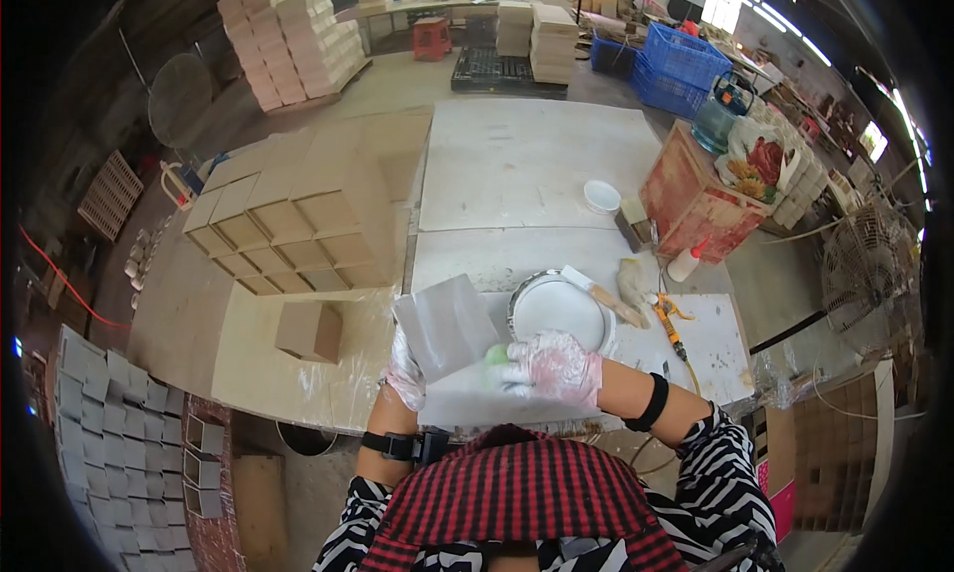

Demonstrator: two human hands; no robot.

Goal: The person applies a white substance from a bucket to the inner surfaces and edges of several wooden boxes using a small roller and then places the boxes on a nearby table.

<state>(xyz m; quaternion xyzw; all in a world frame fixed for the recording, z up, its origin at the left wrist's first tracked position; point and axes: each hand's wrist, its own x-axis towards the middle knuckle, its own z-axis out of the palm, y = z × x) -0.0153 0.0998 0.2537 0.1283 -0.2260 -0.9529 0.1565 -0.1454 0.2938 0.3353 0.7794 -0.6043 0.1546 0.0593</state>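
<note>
My left hand [404, 371], in a thin white glove, grips a square box [449, 324] by its left edge. The face turned up is grey with whitish wet-looking streaks. In my right hand [558, 366], gloved too, a small pale green sponge [496, 354] is pinched close to the box's lower right side. Just beyond that hand stands a round tub of white paint [558, 316]. A flat brush [599, 296] with a wooden handle lies over its right rim.
Tan boxes [298, 209] are stacked at the left, with a single box [309, 330] nearer me. Rightward are a glue bottle [686, 262], an orange air gun [672, 311] with hose, a white bowl [601, 196] and a reddish crate [696, 196]. Grey boxes [114, 443] fill the lower left.
</note>
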